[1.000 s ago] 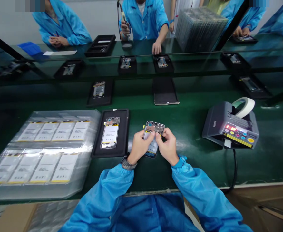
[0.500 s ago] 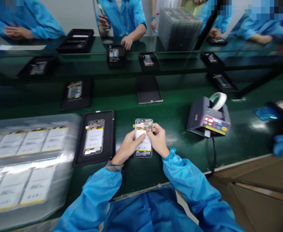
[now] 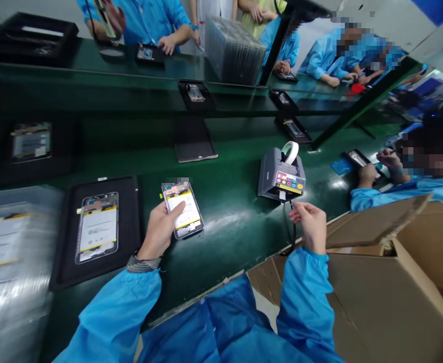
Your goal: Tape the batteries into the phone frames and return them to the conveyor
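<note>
My left hand [image 3: 159, 227] grips an opened phone [image 3: 185, 210] by its left side, thumb across the white battery. The phone's circuit parts show at its top end, and a small yellow tab sticks out at the left. Over the front edge of the bench, my right hand [image 3: 310, 224] is raised with half-bent, slightly parted fingers and nothing visible in them. Just beyond its fingertips stands a grey tape dispenser [image 3: 269, 174] with a roll of white tape [image 3: 290, 152] on top. A short white piece of tape [image 3: 282, 195] pokes from its front.
Left of the phone, a black tray [image 3: 128, 222] holds another opened phone [image 3: 98, 227]. Clear plastic trays of batteries [image 3: 2, 237] are at far left. A cardboard box [image 3: 388, 287] stands at right. Co-workers sit across the bench and at right; a green post [image 3: 361, 106] rises beyond the dispenser.
My right hand has let go of the phone and moved right, to the tape dispenser. My left hand still holds the phone, now tilted. The view has turned right.
</note>
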`<state>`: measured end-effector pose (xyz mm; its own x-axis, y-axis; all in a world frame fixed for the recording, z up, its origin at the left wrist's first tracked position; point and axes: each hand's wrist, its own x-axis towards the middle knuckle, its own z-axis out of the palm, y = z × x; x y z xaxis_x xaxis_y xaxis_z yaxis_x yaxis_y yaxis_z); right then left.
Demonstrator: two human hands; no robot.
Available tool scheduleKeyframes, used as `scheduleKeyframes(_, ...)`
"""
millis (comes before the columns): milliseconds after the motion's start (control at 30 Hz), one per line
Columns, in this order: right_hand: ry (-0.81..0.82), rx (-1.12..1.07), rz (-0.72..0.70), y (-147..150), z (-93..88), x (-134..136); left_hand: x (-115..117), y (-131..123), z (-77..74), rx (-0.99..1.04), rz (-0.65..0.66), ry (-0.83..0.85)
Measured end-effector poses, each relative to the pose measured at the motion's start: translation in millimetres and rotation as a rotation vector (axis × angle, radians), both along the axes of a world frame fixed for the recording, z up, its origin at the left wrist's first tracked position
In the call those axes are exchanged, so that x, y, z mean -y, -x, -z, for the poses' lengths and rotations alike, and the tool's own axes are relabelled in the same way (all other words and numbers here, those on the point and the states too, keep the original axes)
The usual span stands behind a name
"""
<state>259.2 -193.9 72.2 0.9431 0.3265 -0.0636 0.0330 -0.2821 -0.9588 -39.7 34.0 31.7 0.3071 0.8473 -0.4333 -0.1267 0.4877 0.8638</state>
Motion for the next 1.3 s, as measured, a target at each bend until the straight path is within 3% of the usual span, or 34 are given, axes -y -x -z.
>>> scheduleKeyframes(267,-0.053,-0.038,-0.026,1,2.0,-31,-2,1,7.0,-0.007,0.02,-0.025)
scheduleKeyframes(833,-0.063,-0.082,0.05,8,-0.4,-41,-3,3,9.4,0.029,0.033,-0.04)
scheduleKeyframes(1300,-0.033,-0.004,0.087,7,2.6,-40,-2,3,11.9,0.12,0.001,-0.163)
